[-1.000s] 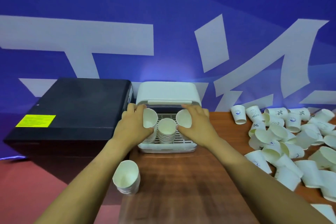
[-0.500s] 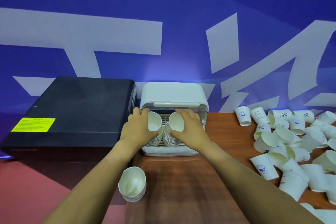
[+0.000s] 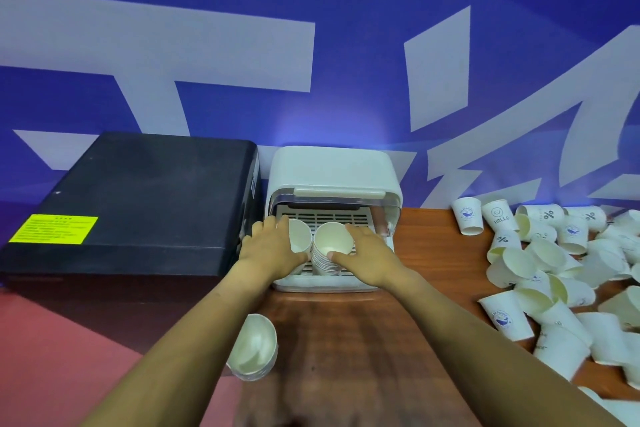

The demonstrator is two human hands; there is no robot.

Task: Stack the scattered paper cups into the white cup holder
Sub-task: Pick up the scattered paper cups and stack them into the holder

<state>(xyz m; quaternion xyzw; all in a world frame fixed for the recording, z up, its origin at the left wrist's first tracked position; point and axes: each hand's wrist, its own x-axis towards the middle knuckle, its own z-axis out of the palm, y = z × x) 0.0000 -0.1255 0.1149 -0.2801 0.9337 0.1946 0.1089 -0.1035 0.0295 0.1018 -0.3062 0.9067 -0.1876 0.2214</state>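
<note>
While both hands work inside the holder, head view: every line below comes from this single camera.
Holder: the white boxy plastic cup holder [image 3: 332, 170] stands at the back of the brown wooden tabletop [image 3: 363, 350], its front lid raised, just beside a flat black case [image 3: 138, 198].
Left hand: the left hand [image 3: 268, 250] is curled around a white paper cup [image 3: 299, 236] tipped on its side over the holder's slatted tray.
Right hand: the right hand [image 3: 367, 253] is partly closed, thumb and fingers touching the rim of the top cup of a nested stack of white paper cups [image 3: 329, 250] standing in the tray.
Loose cups: a scattered heap of white printed paper cups [image 3: 554, 274] lies well apart on the right; a short nested stack [image 3: 254, 352] sits at the tabletop's left edge.
Progress: early, judging by the heap.
Risk: the stack may lean and topple if the tipped cup enters crooked.
Risk: the near-edge stack could be knocked off by the left forearm above it.
</note>
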